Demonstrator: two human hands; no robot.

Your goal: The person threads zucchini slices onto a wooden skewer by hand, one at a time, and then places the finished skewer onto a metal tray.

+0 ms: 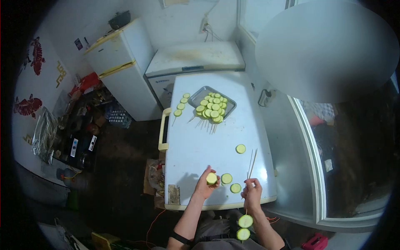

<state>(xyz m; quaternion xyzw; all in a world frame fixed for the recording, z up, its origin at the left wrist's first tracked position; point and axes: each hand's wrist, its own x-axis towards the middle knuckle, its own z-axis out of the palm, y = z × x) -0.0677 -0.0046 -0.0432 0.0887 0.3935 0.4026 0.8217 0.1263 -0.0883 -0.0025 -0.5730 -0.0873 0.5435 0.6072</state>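
A round zucchini slice (211, 178) rests in my left hand (205, 185), its fingers curled round it, near the front of the white table. My right hand (252, 192) is closed on thin wooden skewers (253, 163) pointing up and away. Below that hand, two slices (244, 227) hang threaded on a skewer, over the table's front edge. Between my hands lie two loose slices (226, 178) (236, 188), with another slice (241, 148) farther back. A metal tray (229, 102) holds a pile of skewered slices (213, 107).
One skewer of several slices (181, 106) lies left of the tray on the white table (200, 146). Behind stand a chest freezer (196, 56) and a fridge (125, 58). A glazed sliding door frame (310, 154) is at the right.
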